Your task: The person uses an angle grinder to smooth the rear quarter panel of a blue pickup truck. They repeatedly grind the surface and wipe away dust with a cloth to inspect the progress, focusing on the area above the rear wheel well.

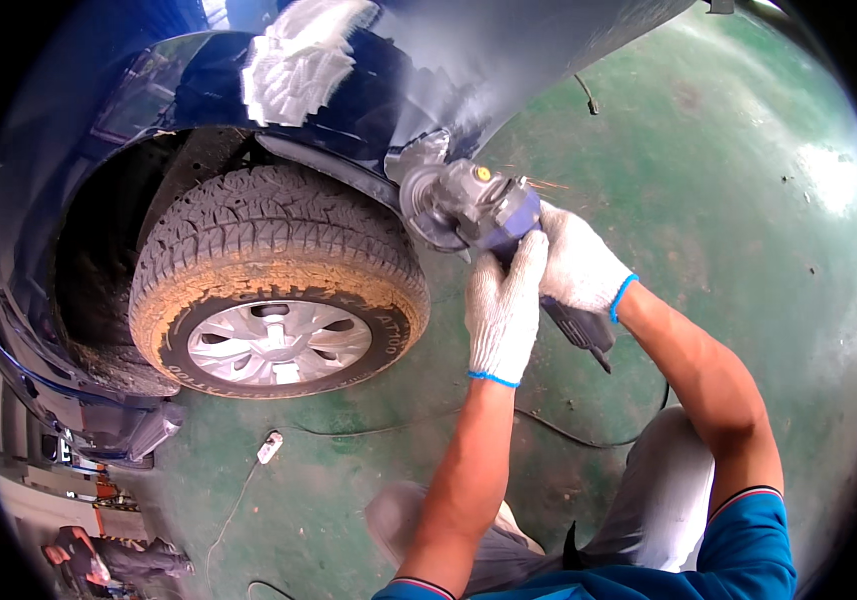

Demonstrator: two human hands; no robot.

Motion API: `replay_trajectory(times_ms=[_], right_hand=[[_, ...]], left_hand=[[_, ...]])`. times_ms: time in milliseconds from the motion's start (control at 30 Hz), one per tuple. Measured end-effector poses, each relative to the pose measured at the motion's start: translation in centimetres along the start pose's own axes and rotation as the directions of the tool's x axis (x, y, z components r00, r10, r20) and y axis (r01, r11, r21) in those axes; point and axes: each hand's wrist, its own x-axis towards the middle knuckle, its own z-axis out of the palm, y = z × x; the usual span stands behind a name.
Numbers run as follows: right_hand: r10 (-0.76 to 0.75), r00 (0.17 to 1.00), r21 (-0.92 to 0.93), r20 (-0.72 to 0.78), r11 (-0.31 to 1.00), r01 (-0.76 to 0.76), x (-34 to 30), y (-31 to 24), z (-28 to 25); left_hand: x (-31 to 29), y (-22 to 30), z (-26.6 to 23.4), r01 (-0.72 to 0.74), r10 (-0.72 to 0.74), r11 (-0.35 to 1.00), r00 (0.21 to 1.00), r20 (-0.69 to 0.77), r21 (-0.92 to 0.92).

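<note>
Both my hands wear white knit gloves with blue cuffs and grip an angle grinder (506, 222). Around the underside of its body, near the head, my left hand (507, 305) is closed. Farther right, my right hand (581, 258) wraps the body from the other side. The grinder's disc and guard (429, 205) meet the lower fender edge of a dark blue car (369, 100), behind the wheel arch. Small orange sparks fly off to the right of the head. Bare, shiny metal (417, 155) shows at the disc, and a larger sanded patch (299, 65) lies higher up.
A muddy tire (279, 225) on a silver rim (279, 343) stands just left of the grinder. The power cord (589, 440) trails over the green floor (749, 270) toward a white socket strip (270, 447). At the lower left is another person (99, 560).
</note>
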Motion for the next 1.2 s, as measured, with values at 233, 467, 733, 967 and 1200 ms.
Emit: replay_trajectory(times_ms=[233,467,733,967,1200], right_hand=[[0.078,0.997,-0.169,-0.017,0.982,-0.08,-0.5,0.0,-0.1],[0.046,0.998,-0.122,-0.034,0.991,-0.049,-0.3,-2.5,0.0],[-0.01,0.998,0.009,-0.062,1.0,0.011,0.2,-3.6,0.7],[0.057,0.996,0.067,-0.067,0.996,-0.053,0.0,-2.8,0.9],[0.067,0.994,0.083,-0.083,0.995,-0.061,-0.1,-2.8,0.9]], left_hand=[[-0.7,1.4,0.8,0.122,-0.106,0.965,0.991,0.083,-0.232],[-1.2,3.6,-0.2,0.054,-0.049,0.99,0.998,0.036,-0.127],[-1.0,5.5,-1.5,-0.016,0.016,0.993,1.0,0.004,0.114],[-1.0,5.3,-1.3,-0.037,0.034,0.996,0.999,0.038,0.079],[-0.4,5.4,-1.4,-0.05,0.041,0.982,0.998,0.053,0.18]])
